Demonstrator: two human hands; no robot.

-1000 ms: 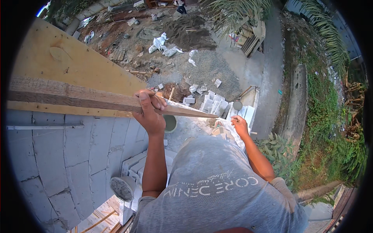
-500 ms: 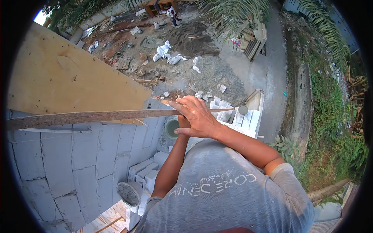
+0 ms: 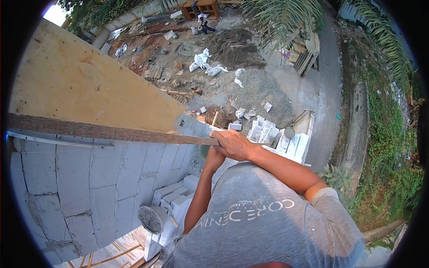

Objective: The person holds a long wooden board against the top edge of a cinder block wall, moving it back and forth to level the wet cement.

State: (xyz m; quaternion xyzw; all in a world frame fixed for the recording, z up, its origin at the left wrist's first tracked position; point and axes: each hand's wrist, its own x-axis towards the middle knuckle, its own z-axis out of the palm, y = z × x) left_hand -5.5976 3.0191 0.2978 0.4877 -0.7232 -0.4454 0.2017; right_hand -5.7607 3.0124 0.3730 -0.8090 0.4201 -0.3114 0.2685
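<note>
A pale block wall [image 3: 105,178] fills the left side, a yellowish wooden panel [image 3: 94,89] beyond it; across both runs a long wooden batten [image 3: 111,133], from the left rim to the person's chest. A round container [image 3: 151,219] of grey mix sits beside white blocks [image 3: 180,205]. The right hand [image 3: 234,145] clasps the batten; the left hand [image 3: 216,156], close beneath, is mostly hidden, so its grip cannot be told
</note>
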